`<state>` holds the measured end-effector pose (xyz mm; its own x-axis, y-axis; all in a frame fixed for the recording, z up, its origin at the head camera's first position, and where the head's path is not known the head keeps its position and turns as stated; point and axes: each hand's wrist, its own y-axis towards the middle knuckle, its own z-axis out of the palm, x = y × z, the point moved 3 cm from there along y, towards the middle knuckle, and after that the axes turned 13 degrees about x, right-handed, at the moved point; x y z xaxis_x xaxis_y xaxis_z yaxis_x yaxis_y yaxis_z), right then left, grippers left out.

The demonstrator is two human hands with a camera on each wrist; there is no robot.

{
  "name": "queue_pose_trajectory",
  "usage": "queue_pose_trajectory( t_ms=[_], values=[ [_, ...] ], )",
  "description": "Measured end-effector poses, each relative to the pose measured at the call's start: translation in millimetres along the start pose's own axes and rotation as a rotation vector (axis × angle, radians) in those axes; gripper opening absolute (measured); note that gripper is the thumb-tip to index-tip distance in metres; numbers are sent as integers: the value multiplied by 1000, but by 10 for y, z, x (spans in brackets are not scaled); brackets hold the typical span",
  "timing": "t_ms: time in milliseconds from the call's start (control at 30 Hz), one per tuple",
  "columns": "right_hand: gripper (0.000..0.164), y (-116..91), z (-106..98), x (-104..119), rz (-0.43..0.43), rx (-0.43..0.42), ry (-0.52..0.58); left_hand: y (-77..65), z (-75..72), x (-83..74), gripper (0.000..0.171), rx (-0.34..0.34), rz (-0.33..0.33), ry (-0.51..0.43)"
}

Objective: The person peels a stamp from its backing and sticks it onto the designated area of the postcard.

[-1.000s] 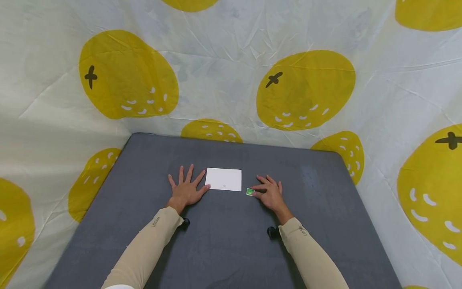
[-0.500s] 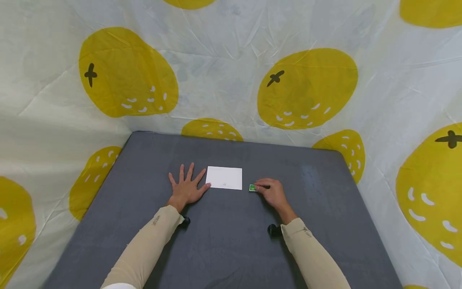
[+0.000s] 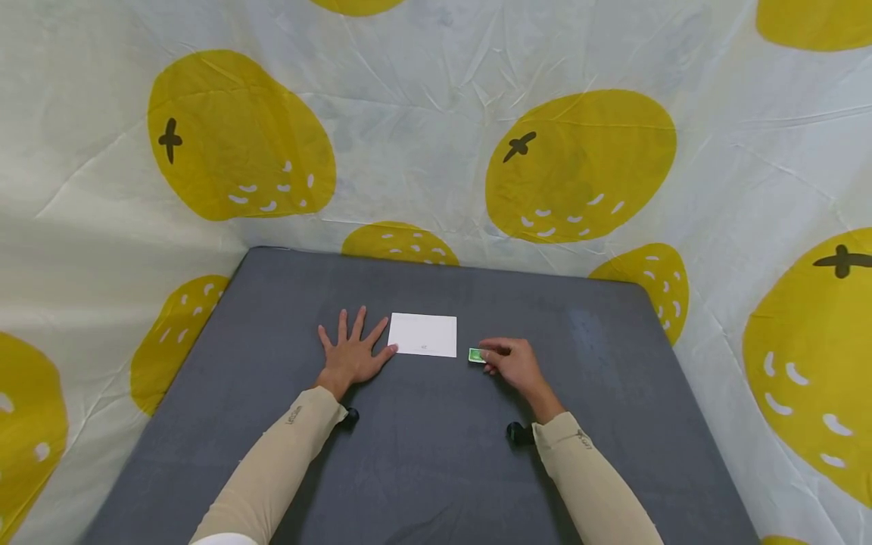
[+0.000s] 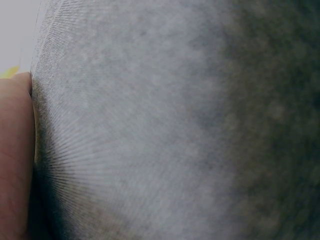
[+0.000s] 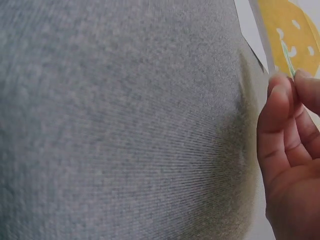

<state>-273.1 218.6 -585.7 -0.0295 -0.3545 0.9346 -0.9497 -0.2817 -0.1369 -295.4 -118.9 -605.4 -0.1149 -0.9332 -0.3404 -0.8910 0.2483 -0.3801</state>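
A white paper card [image 3: 423, 335], with a small faint mark near its lower edge, lies flat on the grey table. My left hand [image 3: 350, 357] rests on the table to its left, fingers spread, the thumb tip at the card's lower left corner. In the left wrist view, only part of a digit [image 4: 15, 155] shows at the left edge. To the right of the card, my right hand [image 3: 515, 365] pinches a small, thin green stamp [image 3: 474, 355] with a white border between thumb and fingers. The right wrist view shows the stamp [image 5: 287, 59] edge-on, held off the table.
The grey cloth-covered table [image 3: 436, 454] reaches back to a white curtain [image 3: 409, 151] printed with large yellow fruit. This curtain also hangs along the left and right sides. A black wrist device [image 3: 519, 434] sits at the right cuff, another [image 3: 350, 418] at the left.
My right hand has shifted slightly right and away from me with the stamp. Its other fingers, spread out before, are now drawn in. My left hand and the card keep their places.
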Motion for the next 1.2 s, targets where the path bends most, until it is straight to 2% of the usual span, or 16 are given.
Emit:
queue_pose_trajectory(
  t_ms=[167,300,533,867,1200],
  values=[
    [22,-5,26,-5,-16,5,122,-6,-2,-4,76,-6,1,11],
    [20,-31,35,11,4,-12,168,0,11,0,77,4,-1,19],
    [22,-57,45,83,4,-10,170,32,12,20,75,12,-11,5],
    [22,-75,60,164,12,-12,154,-4,-12,-9,75,3,-11,20],
    [24,-112,34,290,-15,-40,175,7,1,3,78,49,1,-26]
  ],
)
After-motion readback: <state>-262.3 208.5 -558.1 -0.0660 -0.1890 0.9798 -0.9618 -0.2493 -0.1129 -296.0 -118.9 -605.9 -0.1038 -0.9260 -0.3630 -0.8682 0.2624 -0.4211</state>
